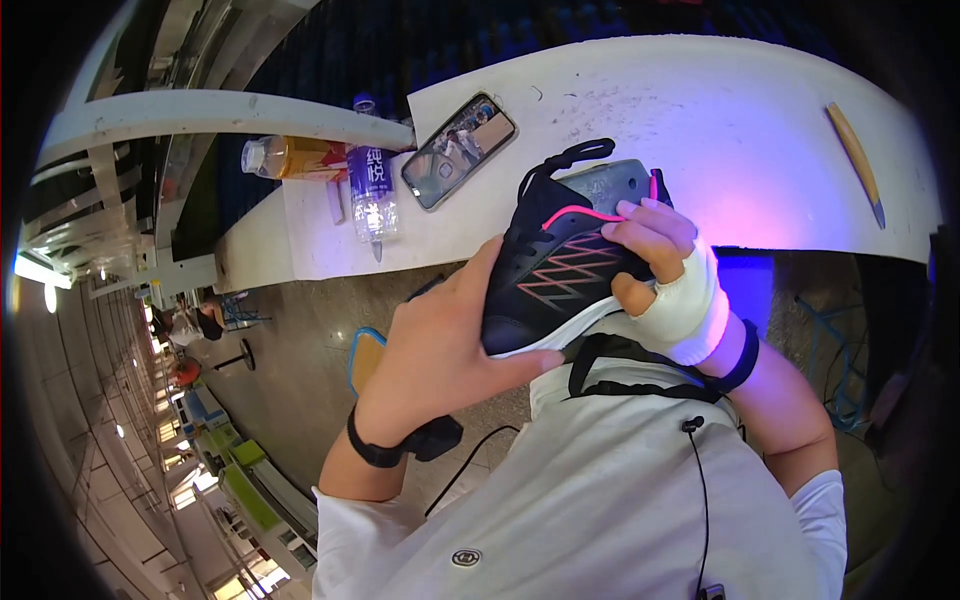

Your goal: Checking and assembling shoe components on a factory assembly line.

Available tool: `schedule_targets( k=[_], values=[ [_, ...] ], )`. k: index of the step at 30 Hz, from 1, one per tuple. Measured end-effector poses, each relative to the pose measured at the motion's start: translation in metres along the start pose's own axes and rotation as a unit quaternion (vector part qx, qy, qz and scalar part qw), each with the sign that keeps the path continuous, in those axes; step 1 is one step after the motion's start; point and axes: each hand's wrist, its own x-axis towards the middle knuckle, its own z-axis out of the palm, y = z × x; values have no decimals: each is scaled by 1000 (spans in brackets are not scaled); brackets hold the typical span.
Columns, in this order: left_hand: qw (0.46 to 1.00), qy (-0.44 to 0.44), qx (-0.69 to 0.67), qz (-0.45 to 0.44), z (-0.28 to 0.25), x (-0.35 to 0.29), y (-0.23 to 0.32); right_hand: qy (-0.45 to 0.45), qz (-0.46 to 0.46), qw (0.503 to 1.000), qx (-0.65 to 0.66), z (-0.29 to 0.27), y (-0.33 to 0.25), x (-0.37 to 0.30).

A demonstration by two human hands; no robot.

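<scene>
A black sneaker [545, 285] with a white sole, pink trim and criss-cross lines on its side is held above my lap, by the table's near edge. My left hand [440, 325] grips the toe end, its thumb along the sole. My right hand [670, 275], in a white fingerless glove, is closed on the heel end, fingertips at the pink-trimmed collar. A grey shoe last [605, 185] with a round hole fills the shoe's opening. Black laces [570, 155] stick up over the tongue. The far side of the shoe is hidden.
The white table [640, 110] carries a phone [460, 150] with a lit screen, a clear bottle [372, 195], an orange drink bottle [300, 158] and, far right, a wooden-handled pointed tool [857, 160]. A pale beam [230, 113] crosses at left. Purple light falls at right.
</scene>
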Motion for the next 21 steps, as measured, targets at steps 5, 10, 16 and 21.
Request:
schedule_targets(
  k=[5, 10, 16, 21],
  values=[
    [996, 66, 40, -39, 21, 13, 5, 2, 5, 1000, -26, 10, -10, 4],
    [989, 107, 70, -74, 42, 16, 11, -3, 0, 999, -33, 17, -11, -5],
    [996, 15, 84, 10, -11, 1, 20, 12, 49, 999, 8, 12, -6, -25],
    [912, 206, -120, 334, -7, 5, 44, 191, 195, 950, 154, -47, -26, 4]
  ],
)
